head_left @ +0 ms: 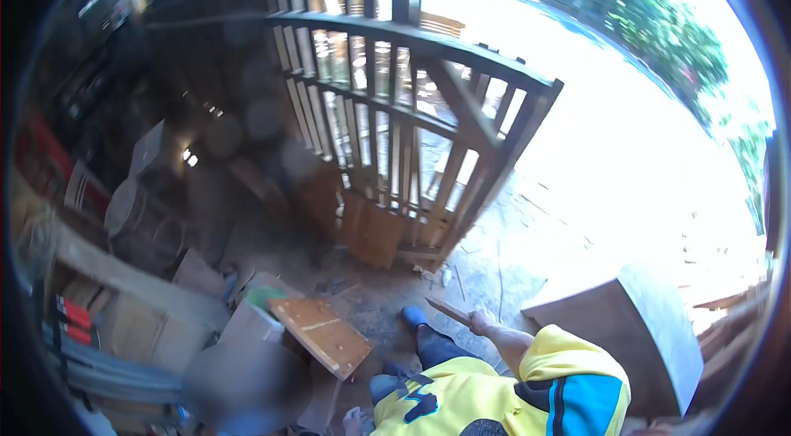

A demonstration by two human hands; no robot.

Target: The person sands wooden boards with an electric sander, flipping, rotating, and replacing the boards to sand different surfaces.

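Note:
My right hand (484, 323) is closed round one end of a narrow piece of wood (449, 311), which points away from my body over the concrete floor. At the bottom edge, my left hand (354, 421) shows only in part, low beside my yellow shirt (449, 395). Its fingers are too small and blurred to read. Near it, a flat wooden board (323, 334) lies tilted against a pale box (250, 322) with something green inside. My blue shoe (414, 317) stands on the floor close to the piece of wood.
A slatted wooden gate (412, 114) stands ahead, with a brown panel (371, 230) at its foot. A large grey panel (634, 337) leans at my right. Chairs (124, 205) and stacked material fill the dark left side. Bright ground and trees (610, 7) lie outside.

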